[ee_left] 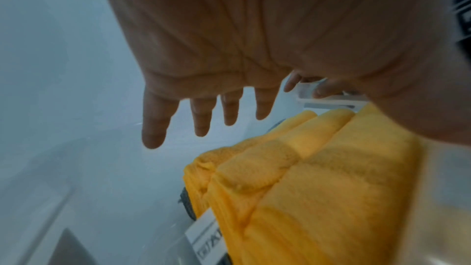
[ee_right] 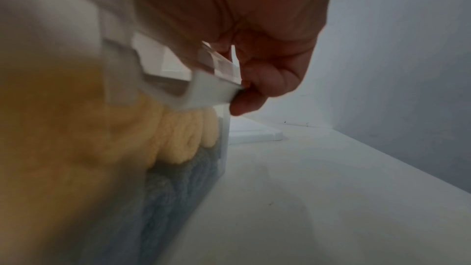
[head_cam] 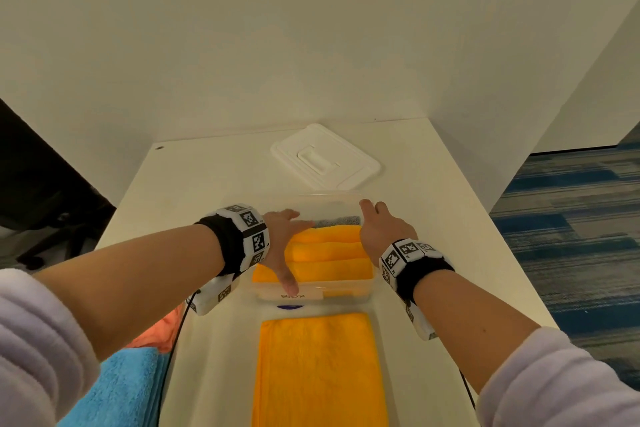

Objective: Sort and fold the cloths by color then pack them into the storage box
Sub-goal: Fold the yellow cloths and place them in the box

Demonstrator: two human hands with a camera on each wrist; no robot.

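Observation:
The clear storage box (head_cam: 346, 290) stands mid-table, holding folded yellow cloths (head_cam: 329, 253) on top of a grey cloth (head_cam: 339, 221). My left hand (head_cam: 287, 236) lies open over the box's left side, fingers straight and spread (ee_left: 229, 108), thumb reaching to the front rim by the "BOX" label. My right hand (head_cam: 381, 225) grips the rim (ee_right: 209, 92) at the box's far right corner, fingers curled round it (ee_right: 254, 88). Through the wall the yellow cloths (ee_right: 178, 134) show above the grey one (ee_right: 178, 178). Another folded yellow cloth (head_cam: 318, 371) lies on the table in front of the box.
The white lid (head_cam: 325, 158) lies flat behind the box, near the wall. A blue cloth (head_cam: 128, 388) and a coral cloth (head_cam: 159, 333) sit at the table's near left. The table's right edge drops to blue patterned carpet (head_cam: 571, 236).

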